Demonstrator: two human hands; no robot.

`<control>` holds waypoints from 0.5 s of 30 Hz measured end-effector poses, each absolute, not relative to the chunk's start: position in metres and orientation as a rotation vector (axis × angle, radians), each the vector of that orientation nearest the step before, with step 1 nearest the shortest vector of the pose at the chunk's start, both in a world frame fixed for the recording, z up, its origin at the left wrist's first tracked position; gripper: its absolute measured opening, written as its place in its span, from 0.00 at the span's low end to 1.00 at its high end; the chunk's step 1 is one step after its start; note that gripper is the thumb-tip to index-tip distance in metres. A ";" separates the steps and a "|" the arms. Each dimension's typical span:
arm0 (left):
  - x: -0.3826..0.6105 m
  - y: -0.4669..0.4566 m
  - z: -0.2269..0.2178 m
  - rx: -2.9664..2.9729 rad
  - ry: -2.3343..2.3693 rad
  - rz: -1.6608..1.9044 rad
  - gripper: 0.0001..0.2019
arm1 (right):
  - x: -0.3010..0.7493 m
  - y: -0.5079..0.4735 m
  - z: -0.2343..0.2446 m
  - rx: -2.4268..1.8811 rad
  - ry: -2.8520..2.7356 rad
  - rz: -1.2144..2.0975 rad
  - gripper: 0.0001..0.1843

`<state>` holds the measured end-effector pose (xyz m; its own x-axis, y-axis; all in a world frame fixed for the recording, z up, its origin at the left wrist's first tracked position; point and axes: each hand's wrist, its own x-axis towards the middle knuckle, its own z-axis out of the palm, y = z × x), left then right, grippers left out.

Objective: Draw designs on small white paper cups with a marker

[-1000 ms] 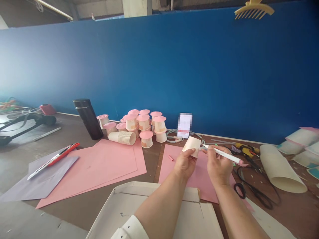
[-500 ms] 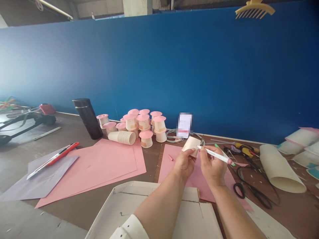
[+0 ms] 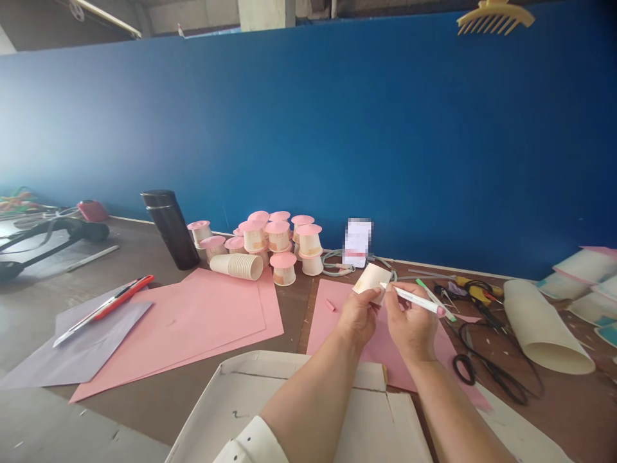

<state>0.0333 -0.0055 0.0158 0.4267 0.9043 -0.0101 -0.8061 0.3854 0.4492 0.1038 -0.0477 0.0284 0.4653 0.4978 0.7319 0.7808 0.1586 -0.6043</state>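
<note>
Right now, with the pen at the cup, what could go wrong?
The cup is in the left hand: it might turn under the pen and skew a stroke. Some pink-topped cups are stacked: a bump could topple them. The small pink piece, perhaps a cap, could roll away.

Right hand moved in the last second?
Yes: the right hand has shifted left, away from the cream cylinder lying beyond it; the white pen it holds now overlaps the paper cup in view.
</note>
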 end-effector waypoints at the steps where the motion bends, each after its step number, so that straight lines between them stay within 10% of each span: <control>1: 0.033 -0.006 0.016 0.411 0.269 1.110 0.13 | 0.104 -0.047 0.028 -1.498 -1.179 -0.285 0.11; 15: 0.035 -0.006 0.013 0.393 0.261 1.100 0.16 | 0.100 -0.047 0.030 -1.567 -1.131 -0.300 0.11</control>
<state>0.0350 -0.0055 0.0129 0.4334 0.9011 -0.0115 -0.8104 0.3953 0.4325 0.1004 -0.0466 0.0297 0.5074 0.4952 0.7052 0.7795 0.0850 -0.6206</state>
